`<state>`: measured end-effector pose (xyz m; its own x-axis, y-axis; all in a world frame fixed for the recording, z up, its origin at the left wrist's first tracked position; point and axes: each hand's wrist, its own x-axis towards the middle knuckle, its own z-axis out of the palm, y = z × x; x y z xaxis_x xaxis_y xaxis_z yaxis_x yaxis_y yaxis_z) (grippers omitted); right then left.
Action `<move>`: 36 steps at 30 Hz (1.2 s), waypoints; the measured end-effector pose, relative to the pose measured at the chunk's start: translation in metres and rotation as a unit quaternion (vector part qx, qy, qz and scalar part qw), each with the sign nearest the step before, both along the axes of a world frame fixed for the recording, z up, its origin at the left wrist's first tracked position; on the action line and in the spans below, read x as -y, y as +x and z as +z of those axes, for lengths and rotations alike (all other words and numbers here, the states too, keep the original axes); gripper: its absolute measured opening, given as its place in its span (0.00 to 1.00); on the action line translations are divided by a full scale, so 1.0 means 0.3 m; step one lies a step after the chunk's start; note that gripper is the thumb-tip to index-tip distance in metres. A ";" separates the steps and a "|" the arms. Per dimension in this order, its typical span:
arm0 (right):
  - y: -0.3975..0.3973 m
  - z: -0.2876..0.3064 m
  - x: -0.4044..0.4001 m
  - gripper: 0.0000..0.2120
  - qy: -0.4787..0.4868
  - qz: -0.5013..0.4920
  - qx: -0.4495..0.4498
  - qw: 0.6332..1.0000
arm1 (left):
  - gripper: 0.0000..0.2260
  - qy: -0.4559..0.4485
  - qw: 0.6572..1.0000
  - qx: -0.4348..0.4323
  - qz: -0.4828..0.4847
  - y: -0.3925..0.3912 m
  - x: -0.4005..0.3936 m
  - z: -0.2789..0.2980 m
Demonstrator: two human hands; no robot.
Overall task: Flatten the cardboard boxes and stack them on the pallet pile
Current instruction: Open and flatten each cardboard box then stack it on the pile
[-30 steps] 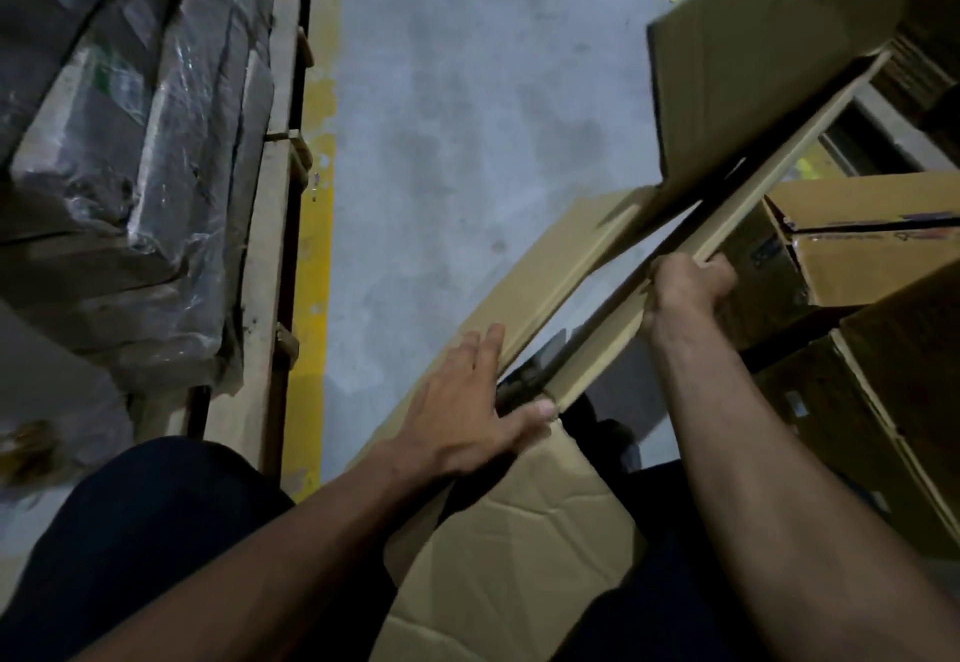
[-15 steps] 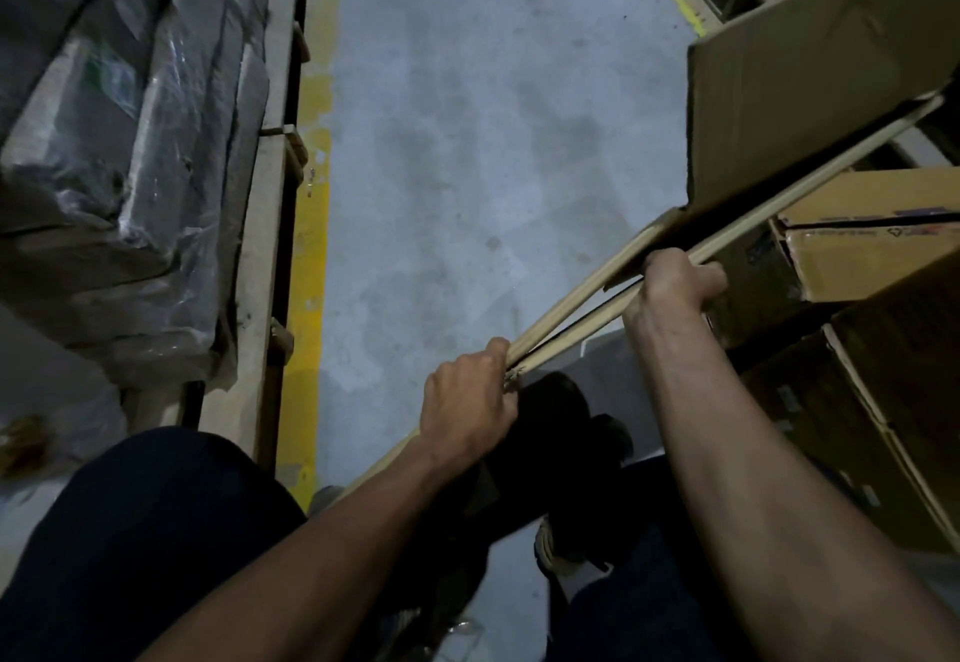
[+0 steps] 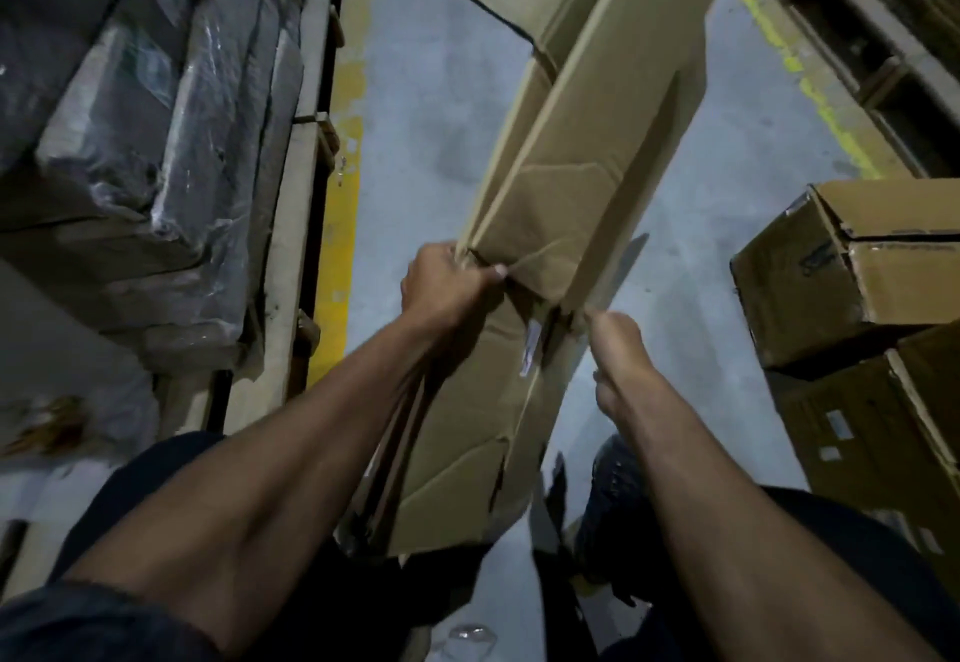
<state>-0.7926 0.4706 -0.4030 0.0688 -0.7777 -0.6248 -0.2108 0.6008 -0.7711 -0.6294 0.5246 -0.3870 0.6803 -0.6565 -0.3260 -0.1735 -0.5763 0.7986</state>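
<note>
Flattened cardboard box (image 3: 561, 204) gripped by left hand (image 3: 447, 282); right hand (image 3: 615, 344) grip unclear. Not stacked yet; unflattened boxes (image 3: 852, 272) right of it remain.

a long, brown, flattened cardboard box (image 3: 561, 204) hangs above the grey floor at the middle of the scene, running from near to far and leaning a little to the right. its panels are pressed together, creased, with a torn near edge and loose flaps at the far end. at right, two unflattened brown cardboard boxes (image 3: 852, 266) stand stacked.
</note>
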 end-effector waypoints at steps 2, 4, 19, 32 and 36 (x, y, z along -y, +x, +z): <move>-0.004 -0.058 -0.058 0.21 0.085 -0.034 -0.024 0.995 | 0.20 -0.037 0.998 -0.040 0.025 0.075 0.081 -0.008; 0.000 -0.092 -0.088 0.23 0.146 -0.064 -0.027 0.987 | 0.20 -0.072 0.993 -0.081 0.042 0.161 0.173 -0.032; -0.020 0.441 0.067 0.09 0.207 -0.290 0.349 0.867 | 0.26 -0.090 0.933 -0.315 0.146 0.400 0.413 0.525; 0.070 1.157 0.341 0.27 0.205 -0.345 0.296 0.867 | 0.13 -0.011 0.915 -0.369 0.163 0.285 0.362 1.227; 0.104 1.175 0.485 0.33 0.163 -0.396 0.240 0.872 | 0.09 -0.031 0.917 -0.359 0.172 0.280 0.383 1.310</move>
<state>-0.7615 0.3252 -0.0505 -0.0947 -0.4870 -0.8683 0.6682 0.6154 -0.4180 -0.5454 0.4096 0.0060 0.4751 -0.4760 -0.7401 0.5930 -0.4482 0.6689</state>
